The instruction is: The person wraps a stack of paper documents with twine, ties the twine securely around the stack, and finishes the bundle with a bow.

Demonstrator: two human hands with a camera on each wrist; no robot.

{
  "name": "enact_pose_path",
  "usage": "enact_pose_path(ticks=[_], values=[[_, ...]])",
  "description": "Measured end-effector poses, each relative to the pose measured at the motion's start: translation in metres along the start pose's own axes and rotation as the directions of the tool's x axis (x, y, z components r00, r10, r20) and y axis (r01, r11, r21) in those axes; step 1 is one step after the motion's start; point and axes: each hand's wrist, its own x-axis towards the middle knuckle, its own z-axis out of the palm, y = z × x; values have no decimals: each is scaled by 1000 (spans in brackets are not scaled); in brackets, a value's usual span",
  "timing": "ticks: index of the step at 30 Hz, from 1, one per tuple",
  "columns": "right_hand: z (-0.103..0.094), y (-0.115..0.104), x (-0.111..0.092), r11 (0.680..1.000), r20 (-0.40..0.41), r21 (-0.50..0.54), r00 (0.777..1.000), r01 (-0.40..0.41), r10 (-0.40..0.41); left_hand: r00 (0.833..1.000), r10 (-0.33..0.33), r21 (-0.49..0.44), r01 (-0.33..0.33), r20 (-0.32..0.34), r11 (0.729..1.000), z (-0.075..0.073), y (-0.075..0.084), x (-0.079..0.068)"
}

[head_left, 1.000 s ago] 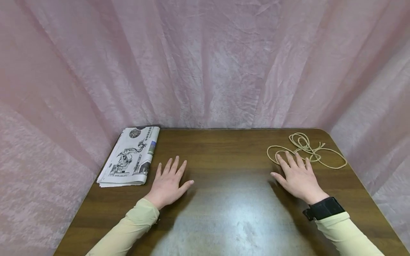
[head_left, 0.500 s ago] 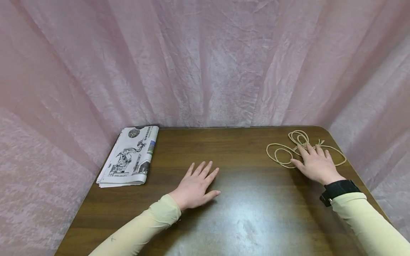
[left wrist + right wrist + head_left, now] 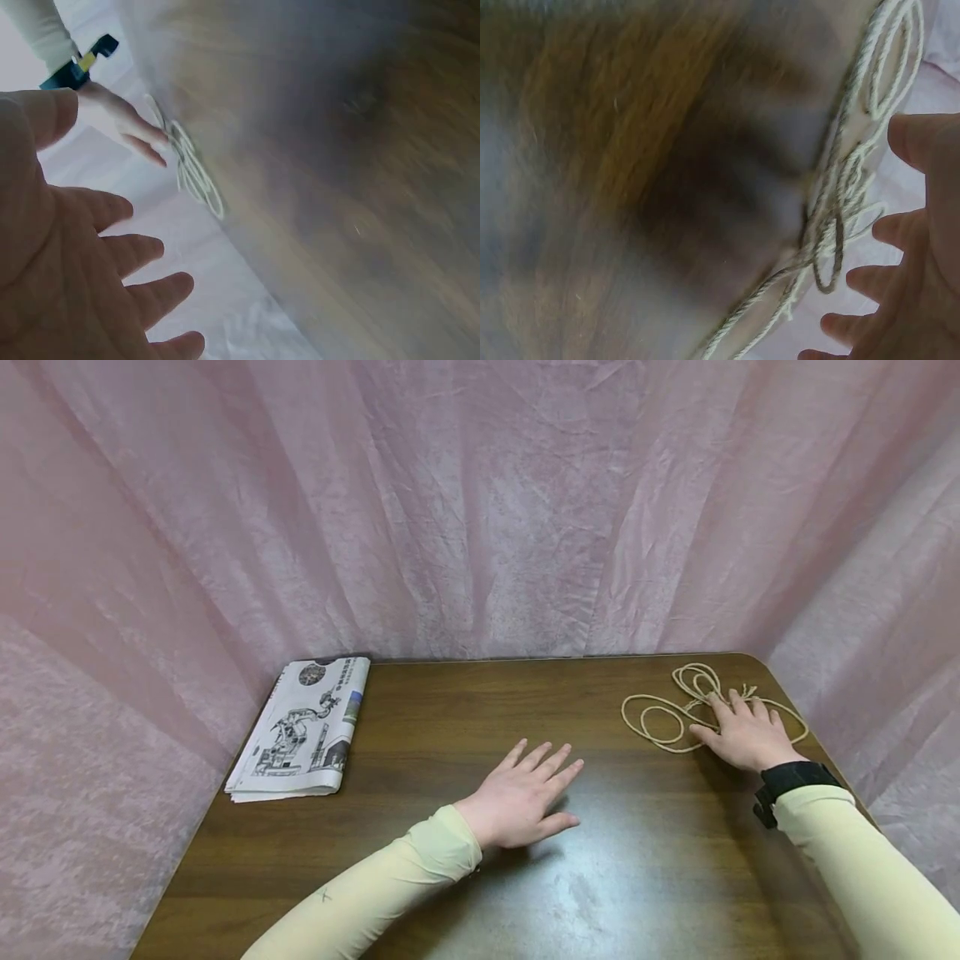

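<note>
my left hand (image 3: pixel 517 797) and right hand (image 3: pixel 746 733) apart, holding nothing | rope (image 3: pixel 847 180) below my right, ungripped | newspaper (image 3: pixel 300 727) leftward of my left, untouched | handling seems all ahead

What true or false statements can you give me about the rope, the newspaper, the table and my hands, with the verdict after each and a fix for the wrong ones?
1. The newspaper lies folded at the far left of the table. True.
2. In the head view, the right grip is over part of the rope. True.
3. The left grip is pinching the rope. False: its fingers are spread and hold nothing.
4. The rope is wound around the newspaper. False: it lies in loose loops on the far right of the table, apart from the newspaper.
5. A black band is on the right wrist. True.
6. The curtain behind the table is green. False: it is pink.
</note>
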Motion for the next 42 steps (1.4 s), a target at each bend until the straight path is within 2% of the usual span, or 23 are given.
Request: enact_pose_path(ticks=[7,15,20,26,37,42], values=[[3,7,8,1000,22,-1,1000,5,-5,1000,7,3,-7,13,1000,5,17,11],[11,13,16,999,66,-31,998,27,-24,1000,11,27,-11,13,1000,10,25,14],[16,14,18,998,93,-35,994,59,-55,1000,4,19,-4,24,1000,11,26,13],[18,11,16,992,72,-26,990,125,-123,999,-7,10,6,40,1000,14,24,12],[11,-7,9,989,100,10,984,146,-146,998,-16,4,16,59,1000,16,22,12],[10,-17,8,985,103,-23,981,169,-166,998,-18,-8,19,57,1000,19,21,12]])
